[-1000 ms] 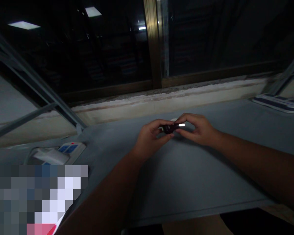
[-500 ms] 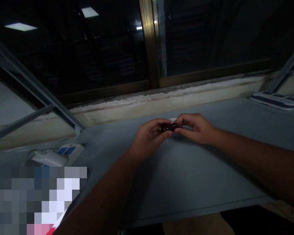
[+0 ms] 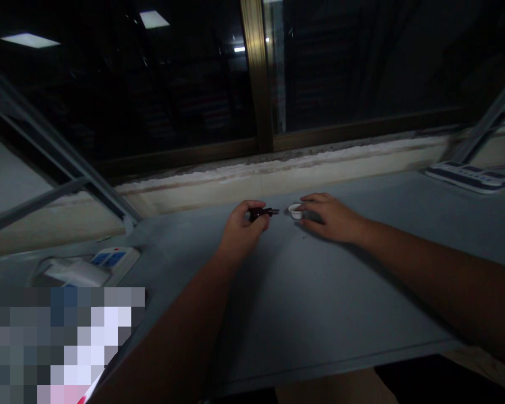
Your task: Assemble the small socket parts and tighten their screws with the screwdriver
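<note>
Black part with a metal tip [image 3: 258,213] is pinched between my left hand's [image 3: 243,233] thumb and fingers, just left of a white cap [image 3: 295,211] on the grey table [image 3: 332,314]. My right hand [image 3: 330,217] lies open, its fingers loosely apart, just right of the cap, gripping nothing.

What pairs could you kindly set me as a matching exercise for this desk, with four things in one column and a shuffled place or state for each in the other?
Things:
1. Dark object with a metal tip
2. White cap
3. Power strip with blue switches
4. Right hand

Places or states:
A. Towards the left of the view
B. Open, palm down
C. Pinched in the left hand
D. Sitting on the grey desk between the hands

Pairs: 1-C, 2-D, 3-A, 4-B
</note>
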Action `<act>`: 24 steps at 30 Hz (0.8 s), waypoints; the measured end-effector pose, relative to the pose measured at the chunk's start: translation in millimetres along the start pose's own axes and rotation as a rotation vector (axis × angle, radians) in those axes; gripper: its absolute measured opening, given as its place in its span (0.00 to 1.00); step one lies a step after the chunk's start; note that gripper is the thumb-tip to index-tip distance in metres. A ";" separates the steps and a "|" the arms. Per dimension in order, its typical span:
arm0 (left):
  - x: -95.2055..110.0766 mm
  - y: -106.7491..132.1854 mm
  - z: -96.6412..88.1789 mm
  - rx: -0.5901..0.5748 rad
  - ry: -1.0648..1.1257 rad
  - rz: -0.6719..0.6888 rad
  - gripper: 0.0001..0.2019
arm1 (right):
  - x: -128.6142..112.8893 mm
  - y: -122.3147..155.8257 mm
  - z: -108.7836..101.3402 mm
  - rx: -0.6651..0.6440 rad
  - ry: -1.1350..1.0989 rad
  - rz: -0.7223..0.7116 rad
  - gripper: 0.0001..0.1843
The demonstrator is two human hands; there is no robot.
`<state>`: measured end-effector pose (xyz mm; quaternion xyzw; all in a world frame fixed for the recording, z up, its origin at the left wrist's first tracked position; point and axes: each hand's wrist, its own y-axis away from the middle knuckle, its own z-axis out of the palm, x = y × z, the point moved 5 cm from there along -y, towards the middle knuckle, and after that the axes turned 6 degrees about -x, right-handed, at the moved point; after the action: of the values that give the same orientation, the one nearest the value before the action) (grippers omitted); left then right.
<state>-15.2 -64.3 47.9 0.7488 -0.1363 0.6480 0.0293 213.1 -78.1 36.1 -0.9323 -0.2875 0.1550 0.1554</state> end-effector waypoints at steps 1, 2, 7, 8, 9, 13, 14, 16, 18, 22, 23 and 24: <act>-0.6 -0.8 0.8 -0.024 -0.015 0.019 0.13 | -1.1 -0.4 2.8 -0.028 0.016 -0.001 0.20; -0.6 -1.3 2.3 -0.055 -0.035 0.044 0.10 | -2.1 -0.9 4.3 -0.040 0.015 -0.001 0.17; 1.6 0.2 6.3 -0.141 -0.082 0.140 0.14 | 1.2 -2.2 -1.2 0.133 -0.260 0.064 0.09; 1.8 0.9 6.3 -0.145 -0.048 0.140 0.19 | 3.1 -2.0 -2.5 0.184 -0.383 0.084 0.09; 2.0 1.6 6.6 -0.157 -0.012 0.135 0.23 | 4.2 -1.8 -3.5 0.228 -0.516 0.094 0.09; 3.8 4.9 12.6 -0.265 0.077 0.117 0.24 | -4.5 -1.9 -8.5 0.319 -0.840 0.031 0.09; 4.8 5.8 14.4 -0.289 0.087 0.124 0.23 | -8.9 -2.0 -9.8 0.318 -0.858 0.013 0.09; 6.3 7.1 18.0 -0.328 0.105 0.142 0.23 | -16.9 -2.2 -10.3 0.297 -0.899 0.000 0.09; 6.7 7.7 21.2 -0.356 0.127 0.159 0.23 | -22.8 -2.3 -9.0 0.274 -0.958 0.005 0.09; 5.8 7.3 24.1 -0.373 0.147 0.205 0.23 | -28.0 -2.6 -6.3 0.260 -1.022 0.031 0.11; 5.9 7.0 23.9 -0.368 0.143 0.222 0.23 | -28.8 -2.7 -6.3 0.259 -1.028 0.031 0.11; 6.0 6.9 23.8 -0.363 0.137 0.235 0.23 | -29.8 -2.7 -6.7 0.260 -1.030 0.028 0.12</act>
<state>6.7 -77.1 49.0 0.6644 -0.3347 0.6611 0.0971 190.9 -94.7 49.1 -0.7120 -0.2925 0.6294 0.1065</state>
